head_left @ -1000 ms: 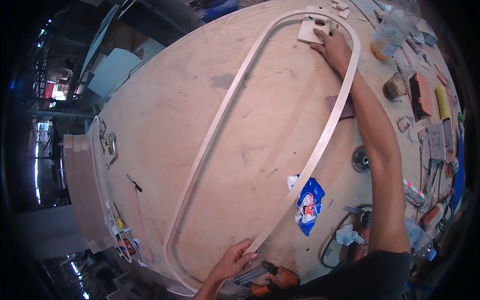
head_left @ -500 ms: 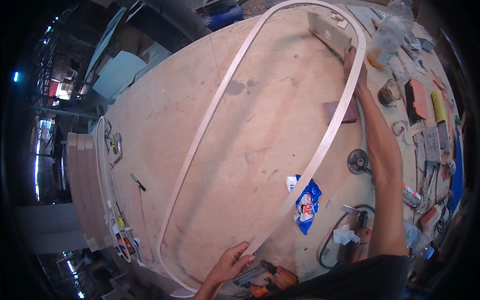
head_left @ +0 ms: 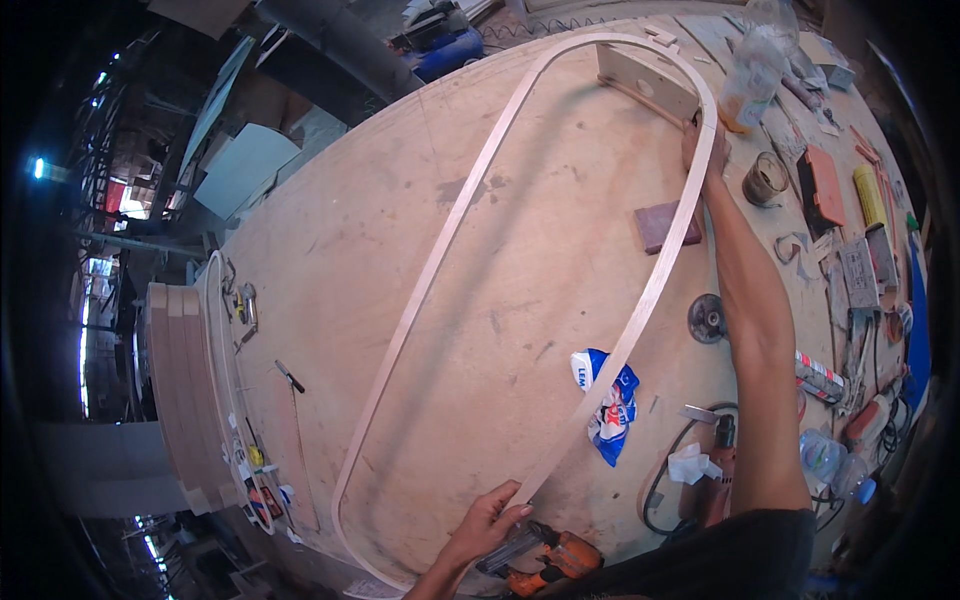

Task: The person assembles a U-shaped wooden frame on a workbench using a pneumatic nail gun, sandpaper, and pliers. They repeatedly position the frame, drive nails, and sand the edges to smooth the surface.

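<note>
A long oval frame [head_left: 428, 282] of thin pale wood stretches over the wooden tabletop, casting a shadow beneath it. At its near end, my left hand [head_left: 484, 524] pinches the strip between thumb and fingers. My right arm reaches to the far right curve, where my right hand [head_left: 697, 152] is closed round the strip, its fingers partly hidden behind the wood. Beside that hand, inside the curve, stands a small board with a hole [head_left: 640, 86]. A blue and white plastic packet [head_left: 617, 425] and a dark red sanding block [head_left: 660, 229] lie partly under the right side.
An orange power tool [head_left: 562, 562] lies by my left hand. Along the right stand a corded tool [head_left: 720, 470], a disc tool [head_left: 707, 318], an open tin [head_left: 765, 180], an orange case [head_left: 822, 188] and plastic bottles [head_left: 750, 88]. A pen [head_left: 289, 376] lies left.
The frame's far end appears lower in view, and my right hand has shifted slightly down with it. My left hand sits a little further right. Both hands keep hold; the whole view has shifted slightly.
</note>
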Demonstrator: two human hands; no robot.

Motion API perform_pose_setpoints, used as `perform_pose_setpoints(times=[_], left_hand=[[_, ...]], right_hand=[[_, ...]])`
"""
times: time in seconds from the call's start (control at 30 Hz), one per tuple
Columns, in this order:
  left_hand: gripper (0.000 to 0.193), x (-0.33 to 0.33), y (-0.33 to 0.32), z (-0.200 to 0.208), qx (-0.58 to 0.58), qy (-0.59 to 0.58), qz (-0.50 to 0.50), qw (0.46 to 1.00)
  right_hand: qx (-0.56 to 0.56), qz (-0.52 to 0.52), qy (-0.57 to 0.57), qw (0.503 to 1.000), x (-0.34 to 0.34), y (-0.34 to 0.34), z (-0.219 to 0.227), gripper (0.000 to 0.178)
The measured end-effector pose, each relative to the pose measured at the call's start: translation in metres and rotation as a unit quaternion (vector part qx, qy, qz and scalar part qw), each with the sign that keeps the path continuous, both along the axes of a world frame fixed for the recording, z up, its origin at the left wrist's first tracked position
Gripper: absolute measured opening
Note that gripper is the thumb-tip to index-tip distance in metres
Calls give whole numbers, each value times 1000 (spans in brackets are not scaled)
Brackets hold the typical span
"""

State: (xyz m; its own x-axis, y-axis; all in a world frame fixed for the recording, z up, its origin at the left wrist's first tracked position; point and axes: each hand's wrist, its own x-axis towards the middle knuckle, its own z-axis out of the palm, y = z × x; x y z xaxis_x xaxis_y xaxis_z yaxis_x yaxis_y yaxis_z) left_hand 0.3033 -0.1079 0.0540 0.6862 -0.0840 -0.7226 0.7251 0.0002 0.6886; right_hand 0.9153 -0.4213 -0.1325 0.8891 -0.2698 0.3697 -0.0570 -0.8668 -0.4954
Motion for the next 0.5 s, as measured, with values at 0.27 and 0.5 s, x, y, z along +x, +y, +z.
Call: perform_pose_setpoints(times=[0.27,0.5], left_hand=[[18,2,-3,-7,25,8,-15,1000],[19,3,-8,-7,27,16,-5,999]], right_hand=[[4,-34,-19,999,15,7,0,46],[27,-28,14,999,16,8,18,44]])
